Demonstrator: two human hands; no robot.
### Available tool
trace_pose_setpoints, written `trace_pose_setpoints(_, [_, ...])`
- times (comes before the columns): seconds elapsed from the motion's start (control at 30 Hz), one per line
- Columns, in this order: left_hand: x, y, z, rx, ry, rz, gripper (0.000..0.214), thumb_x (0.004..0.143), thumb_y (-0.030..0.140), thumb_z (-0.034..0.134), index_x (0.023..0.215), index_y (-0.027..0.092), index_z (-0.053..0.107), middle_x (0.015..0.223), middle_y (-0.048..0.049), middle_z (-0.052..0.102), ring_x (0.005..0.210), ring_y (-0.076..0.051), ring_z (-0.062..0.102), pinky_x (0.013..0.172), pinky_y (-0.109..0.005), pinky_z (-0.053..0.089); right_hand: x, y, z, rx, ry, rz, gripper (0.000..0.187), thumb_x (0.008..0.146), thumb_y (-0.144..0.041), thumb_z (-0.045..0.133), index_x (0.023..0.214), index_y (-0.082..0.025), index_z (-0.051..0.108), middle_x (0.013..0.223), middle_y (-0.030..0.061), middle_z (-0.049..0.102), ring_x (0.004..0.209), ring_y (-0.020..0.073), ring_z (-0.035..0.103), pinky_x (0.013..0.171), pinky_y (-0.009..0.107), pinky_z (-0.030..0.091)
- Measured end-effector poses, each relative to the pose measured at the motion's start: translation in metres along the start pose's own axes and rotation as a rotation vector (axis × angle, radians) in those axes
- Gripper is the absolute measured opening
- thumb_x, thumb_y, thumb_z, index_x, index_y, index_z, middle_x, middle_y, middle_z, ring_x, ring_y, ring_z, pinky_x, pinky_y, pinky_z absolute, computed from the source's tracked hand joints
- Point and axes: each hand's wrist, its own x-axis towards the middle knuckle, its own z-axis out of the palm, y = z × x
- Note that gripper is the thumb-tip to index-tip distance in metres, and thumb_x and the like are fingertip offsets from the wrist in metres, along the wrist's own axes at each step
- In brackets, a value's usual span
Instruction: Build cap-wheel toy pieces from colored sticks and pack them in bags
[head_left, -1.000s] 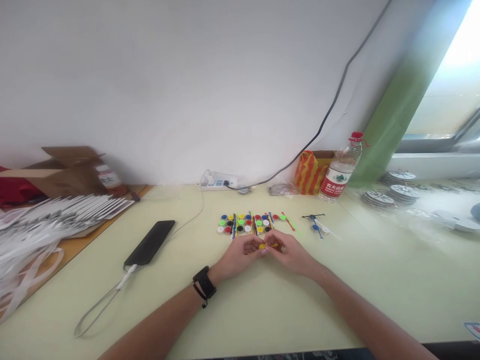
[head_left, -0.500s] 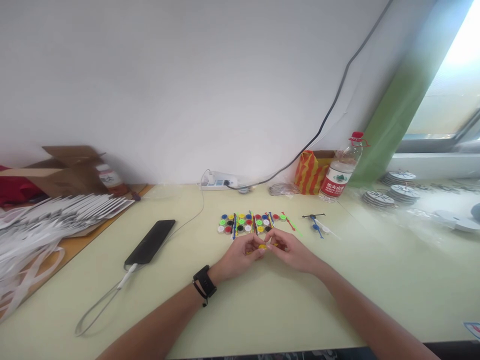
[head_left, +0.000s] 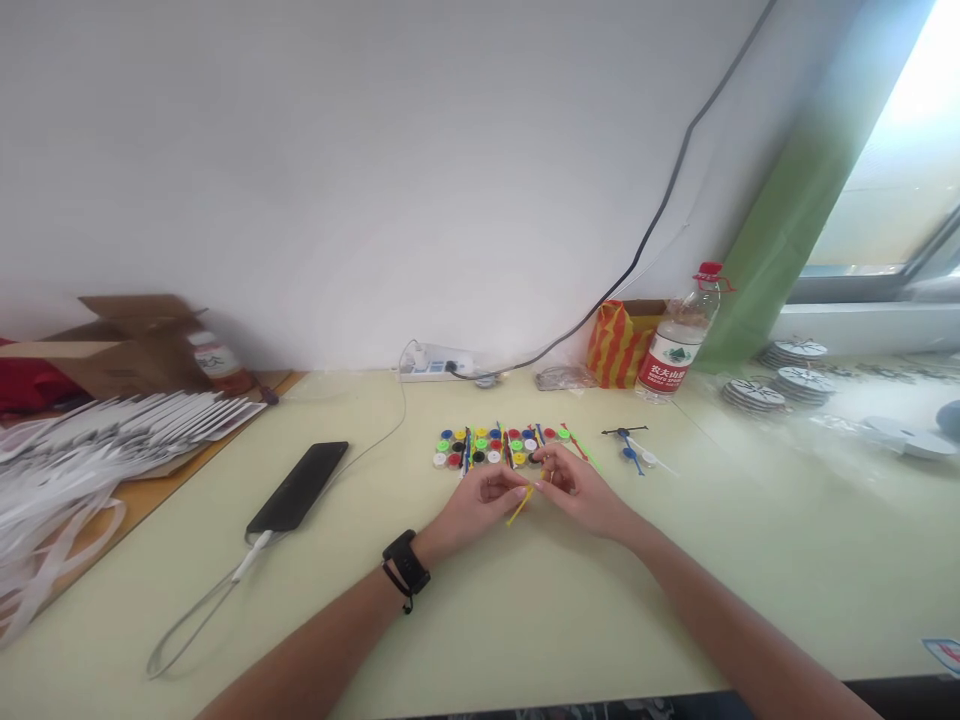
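Observation:
My left hand [head_left: 478, 508] and my right hand [head_left: 581, 490] meet over the table, fingertips pinching a thin yellow plastic arrow pointer [head_left: 517, 508]. Its lower end sticks out below my left fingertips, slanting down to the left. Part of it is hidden by the fingers. Just beyond my hands lie rows of small round plastic pieces [head_left: 481, 446] in several colours, with coloured pointers [head_left: 506, 448] laid between them. A red pointer [head_left: 574, 438] and a green one sit at the right end. Farther right are a black pointer [head_left: 625, 431], a blue pointer [head_left: 632, 457] and a white round piece [head_left: 649, 460].
A black phone [head_left: 300, 488] with a cable lies on the left, near a pile of white items [head_left: 150, 450] and a cardboard box [head_left: 142, 340]. A power strip [head_left: 435, 365], a striped bag [head_left: 621, 345] and a large bottle [head_left: 675, 350] stand by the wall. Stacked discs [head_left: 754, 395] sit right.
The yellow piece between my hands has been turned, so its long end now points down to the left. My right fingers have lifted slightly. The view has shifted a little.

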Motion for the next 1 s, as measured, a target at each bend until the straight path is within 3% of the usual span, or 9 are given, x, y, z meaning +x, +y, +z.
trace_pose_setpoints(0.13, [0.003,-0.003,-0.001,-0.075,0.069,0.004,0.033,0.082,0.046,0.078,0.095,0.018,0.066,0.09,-0.0028,0.067,0.075,-0.015,0.068,0.073,-0.03,0.056,0.001,0.002,0.0,0.001,0.078,0.006,0.038,0.095,-0.046,0.057,0.126,-0.025,0.052,0.086,-0.0006,0.053,0.062,0.0134,0.047,0.058,0.029,0.042])
trace_pose_setpoints(0.4, [0.006,-0.003,-0.001,-0.135,0.137,0.002,0.038,0.079,0.047,0.082,0.094,0.017,0.064,0.084,-0.0028,0.068,0.07,-0.015,0.067,0.069,-0.03,0.056,-0.005,-0.005,0.003,0.017,-0.037,0.011,0.054,0.098,-0.053,0.051,0.145,-0.027,0.048,0.093,0.0019,0.057,0.066,0.0144,0.048,0.06,0.029,0.043])
trace_pose_setpoints(0.5, [0.006,-0.004,-0.001,-0.135,0.141,0.02,0.035,0.08,0.044,0.081,0.093,0.016,0.064,0.084,-0.0026,0.068,0.071,-0.014,0.067,0.069,-0.029,0.056,-0.005,-0.007,0.002,0.01,-0.075,0.086,0.047,0.099,-0.059,0.044,0.093,-0.02,0.07,0.077,0.0013,0.055,0.06,0.0132,0.045,0.058,0.028,0.04])
trace_pose_setpoints(0.57, [0.007,-0.004,-0.001,-0.134,0.154,0.021,0.034,0.081,0.043,0.081,0.093,0.016,0.064,0.083,-0.0021,0.067,0.07,-0.014,0.067,0.069,-0.028,0.055,-0.003,-0.009,-0.001,0.012,-0.093,0.146,0.063,0.099,-0.063,0.039,0.056,-0.019,0.055,0.057,-0.0011,0.041,0.052,0.0124,0.037,0.053,0.029,0.034])
trace_pose_setpoints(0.63, [0.007,-0.005,-0.001,-0.131,0.157,0.018,0.033,0.082,0.043,0.08,0.093,0.017,0.063,0.083,-0.0016,0.066,0.07,-0.014,0.067,0.069,-0.028,0.055,-0.001,-0.011,-0.003,0.056,-0.064,0.158,0.065,0.098,-0.065,0.041,0.052,-0.02,0.047,0.053,-0.0027,0.034,0.051,0.0122,0.034,0.052,0.029,0.031])
trace_pose_setpoints(0.73, [0.006,-0.006,-0.001,-0.127,0.147,0.015,0.034,0.081,0.044,0.08,0.093,0.017,0.063,0.083,-0.0012,0.066,0.071,-0.014,0.067,0.069,-0.029,0.055,-0.001,-0.014,-0.003,0.157,-0.017,0.117,0.042,0.095,-0.062,0.053,0.094,-0.022,0.067,0.067,-0.0032,0.045,0.059,0.013,0.042,0.055,0.027,0.035])
trace_pose_setpoints(0.83, [0.006,-0.004,-0.001,-0.131,0.13,0.025,0.033,0.081,0.044,0.08,0.092,0.017,0.063,0.086,-0.0013,0.066,0.073,-0.014,0.067,0.07,-0.029,0.056,-0.004,-0.014,0.001,0.2,-0.059,0.138,0.064,0.095,-0.057,0.056,0.151,-0.03,0.039,0.086,-0.002,0.052,0.064,0.0128,0.047,0.058,0.027,0.039])
trace_pose_setpoints(0.93, [0.005,-0.001,0.0,-0.136,0.124,0.032,0.032,0.082,0.044,0.079,0.09,0.017,0.063,0.085,-0.0008,0.066,0.074,-0.014,0.067,0.071,-0.028,0.056,-0.007,-0.013,0.004,0.178,-0.124,0.153,0.074,0.098,-0.057,0.052,0.16,-0.034,0.019,0.097,0.0,0.054,0.065,0.0118,0.048,0.06,0.026,0.041])
trace_pose_setpoints(1.0, [0.005,0.0,0.001,-0.138,0.126,0.03,0.032,0.082,0.044,0.08,0.089,0.017,0.063,0.084,-0.0007,0.066,0.073,-0.014,0.067,0.071,-0.028,0.055,-0.007,-0.011,0.004,0.158,-0.137,0.141,0.061,0.098,-0.058,0.051,0.152,-0.032,0.039,0.097,0.0004,0.056,0.065,0.0116,0.048,0.06,0.026,0.041])
